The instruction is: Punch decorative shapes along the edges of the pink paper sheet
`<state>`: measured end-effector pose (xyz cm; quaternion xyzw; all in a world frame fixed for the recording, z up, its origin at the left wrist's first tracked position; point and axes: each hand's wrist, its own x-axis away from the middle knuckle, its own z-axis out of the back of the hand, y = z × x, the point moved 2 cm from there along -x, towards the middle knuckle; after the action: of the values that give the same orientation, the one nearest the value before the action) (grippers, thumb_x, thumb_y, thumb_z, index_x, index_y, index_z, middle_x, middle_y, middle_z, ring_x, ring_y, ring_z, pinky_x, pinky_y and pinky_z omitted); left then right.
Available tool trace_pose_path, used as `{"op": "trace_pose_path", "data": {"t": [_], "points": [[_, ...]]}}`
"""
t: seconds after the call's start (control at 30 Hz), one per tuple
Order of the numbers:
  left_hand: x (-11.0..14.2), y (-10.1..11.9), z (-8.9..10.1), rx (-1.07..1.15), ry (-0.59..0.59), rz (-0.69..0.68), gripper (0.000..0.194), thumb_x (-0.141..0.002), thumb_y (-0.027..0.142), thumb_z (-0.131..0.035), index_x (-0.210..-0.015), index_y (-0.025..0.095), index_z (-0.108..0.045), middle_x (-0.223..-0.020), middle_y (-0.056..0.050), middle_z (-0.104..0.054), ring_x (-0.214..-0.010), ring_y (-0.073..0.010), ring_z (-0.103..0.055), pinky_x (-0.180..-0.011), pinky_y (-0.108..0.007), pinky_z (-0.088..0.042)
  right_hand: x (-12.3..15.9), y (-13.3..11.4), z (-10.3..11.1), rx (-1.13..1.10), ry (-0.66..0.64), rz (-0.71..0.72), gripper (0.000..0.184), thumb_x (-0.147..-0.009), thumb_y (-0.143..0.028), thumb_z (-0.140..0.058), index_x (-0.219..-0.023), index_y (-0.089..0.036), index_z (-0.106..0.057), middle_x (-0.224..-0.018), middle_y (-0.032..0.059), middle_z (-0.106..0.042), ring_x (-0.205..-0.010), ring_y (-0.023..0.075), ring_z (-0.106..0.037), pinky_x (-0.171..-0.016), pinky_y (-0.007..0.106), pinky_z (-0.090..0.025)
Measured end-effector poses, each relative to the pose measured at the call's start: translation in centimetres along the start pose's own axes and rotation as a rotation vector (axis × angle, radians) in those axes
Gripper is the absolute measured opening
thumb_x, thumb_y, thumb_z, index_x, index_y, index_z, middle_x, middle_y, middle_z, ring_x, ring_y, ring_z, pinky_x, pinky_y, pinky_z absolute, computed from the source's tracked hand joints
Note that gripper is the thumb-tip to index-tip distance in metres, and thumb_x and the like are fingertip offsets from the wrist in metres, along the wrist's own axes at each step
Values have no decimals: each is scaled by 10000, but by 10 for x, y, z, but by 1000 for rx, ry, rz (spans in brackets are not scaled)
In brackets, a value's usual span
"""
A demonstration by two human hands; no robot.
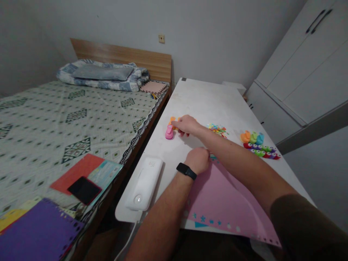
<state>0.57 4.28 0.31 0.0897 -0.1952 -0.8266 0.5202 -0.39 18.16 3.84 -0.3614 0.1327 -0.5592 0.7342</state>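
Observation:
My left hand (198,160), with a black band on the wrist, is closed at the far edge of a pink sheet (231,199). Its fingertips are mostly hidden. Small cut-out shapes line the sheet's borders, and bits of blue show through or beneath it. Reaching across to the left, my right hand (186,125) has its fingertips at the upper end of a pink craft punch (169,132). Orange craft punches (172,119) stand just behind, partly covered by that hand. Colourful paper bits (219,129) lie in a pile beyond my right forearm.
More craft punches (252,137) stand at the table's right, behind rows of small colourful ones (262,150). A white corded device (145,183) lies at the left edge. On the bed (108,112) are a phone (84,190) and a purple punched sheet (40,232).

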Motion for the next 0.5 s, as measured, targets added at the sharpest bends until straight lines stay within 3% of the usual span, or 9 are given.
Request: {"op": "trace_pose_path", "data": {"t": [0.17,0.5], "points": [[-1,0,-1,-82,42,-41,239,-907,264,-522,-969,166,-731,-980,-143,-724,-946,-258,-700,-851,-362,-553,35,40,76,-8,171,44,426,-900,-558,-628,-785,-151,-676,-745,99,-753,-501,128,-640,-399,199,-401],[-4,-3,-1,-96,40,-64,207,-910,258,-535,-946,181,-724,-956,-118,-721,-926,-241,-691,-829,-334,-529,109,194,201,-58,495,-199,240,-913,-392,-661,-891,-153,-662,-839,117,-748,-560,139,-668,-435,221,-429]]}}
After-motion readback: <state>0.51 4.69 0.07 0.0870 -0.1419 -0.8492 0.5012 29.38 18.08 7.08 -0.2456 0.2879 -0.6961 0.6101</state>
